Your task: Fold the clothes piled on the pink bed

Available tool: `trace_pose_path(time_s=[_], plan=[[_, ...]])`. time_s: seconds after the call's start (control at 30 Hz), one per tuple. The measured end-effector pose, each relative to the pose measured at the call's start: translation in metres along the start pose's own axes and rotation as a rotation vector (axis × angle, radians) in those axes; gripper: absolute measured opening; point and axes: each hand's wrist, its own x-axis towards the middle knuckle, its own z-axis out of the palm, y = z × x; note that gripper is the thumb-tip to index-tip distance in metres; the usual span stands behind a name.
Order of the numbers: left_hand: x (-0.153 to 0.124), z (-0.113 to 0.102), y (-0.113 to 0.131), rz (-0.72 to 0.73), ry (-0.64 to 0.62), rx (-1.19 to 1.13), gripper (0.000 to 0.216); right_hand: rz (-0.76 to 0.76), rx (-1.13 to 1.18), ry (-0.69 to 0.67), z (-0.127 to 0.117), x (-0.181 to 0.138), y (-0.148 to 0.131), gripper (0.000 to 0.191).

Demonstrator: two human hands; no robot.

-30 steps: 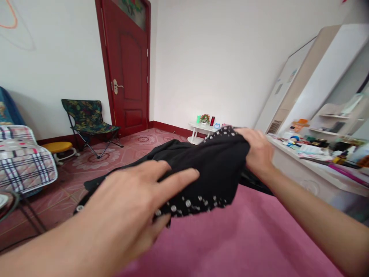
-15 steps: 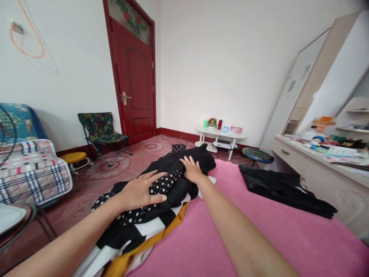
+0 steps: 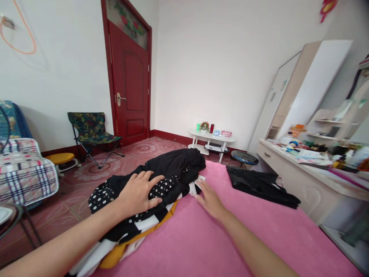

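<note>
While the left hand [image 3: 137,192] and right hand [image 3: 211,201] are spread, the soft-looking clothing [image 3: 173,161] is best held by its edges.

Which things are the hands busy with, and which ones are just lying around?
Busy with:
black dotted clothing, under the left hand
white cloth, by the right hand
mustard cloth, in the same pile

Just around:
separate black clothing, untouched, on the pink cover
folding chair
yellow stool
white table
</note>
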Motion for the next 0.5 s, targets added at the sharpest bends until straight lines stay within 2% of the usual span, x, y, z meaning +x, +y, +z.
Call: trace_pose_path(time_s=[0.1, 0.2, 0.27, 0.33, 0.4, 0.43, 0.5], plan=[[0.009, -0.005, -0.006, 0.022, -0.04, -0.049, 0.065, 0.144, -0.066, -0.035, 0.006, -0.043, 0.03, 0.057], [0.037, -0.023, -0.018, 0.051, -0.098, -0.179, 0.058, 0.209, -0.103, 0.0, 0.009, -0.067, 0.04, 0.052], [0.065, -0.039, -0.025, 0.048, -0.07, -0.253, 0.057, 0.206, -0.107, 0.041, 0.008, -0.072, 0.037, 0.049], [0.096, -0.05, -0.03, 0.006, 0.034, -0.27, 0.059, 0.199, -0.098, 0.08, 0.008, -0.073, 0.033, 0.047], [0.122, -0.045, -0.032, -0.075, 0.182, -0.234, 0.061, 0.196, -0.078, 0.118, 0.007, -0.072, 0.032, 0.045], [0.131, -0.035, -0.031, -0.108, 0.205, -0.211, 0.062, 0.194, -0.066, 0.138, 0.008, -0.072, 0.032, 0.044], [0.142, -0.003, -0.027, -0.131, 0.11, -0.183, 0.06, 0.185, -0.044, 0.174, 0.008, -0.073, 0.033, 0.043]])
